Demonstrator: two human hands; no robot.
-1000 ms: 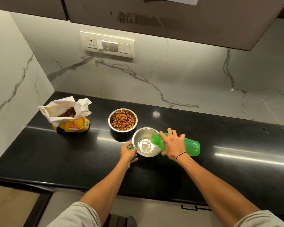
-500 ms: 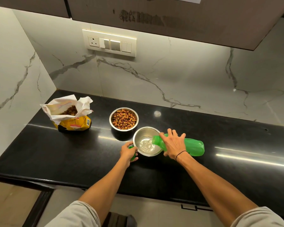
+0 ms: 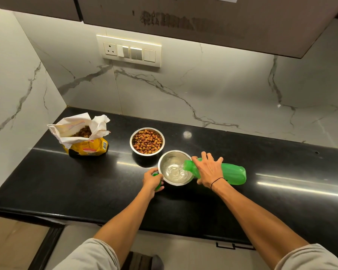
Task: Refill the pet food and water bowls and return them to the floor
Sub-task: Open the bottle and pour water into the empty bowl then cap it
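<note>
Your right hand [image 3: 209, 170] had its fingers wrapped over the green bottle [image 3: 230, 172], tipped with its mouth over the water bowl [image 3: 175, 168], water pooling inside. Your left hand [image 3: 152, 180] curled round a small green thing, likely the cap, beside the rim. Food bowl [image 3: 147, 141] sat full on the counter [image 3: 86, 182] near the kibble bag [image 3: 82, 137]. Left: finish the pour, then both bowls to the floor.

Head camera (the only view) looks steeply down and forward over the nearby black counter [image 3: 242, 191].
</note>
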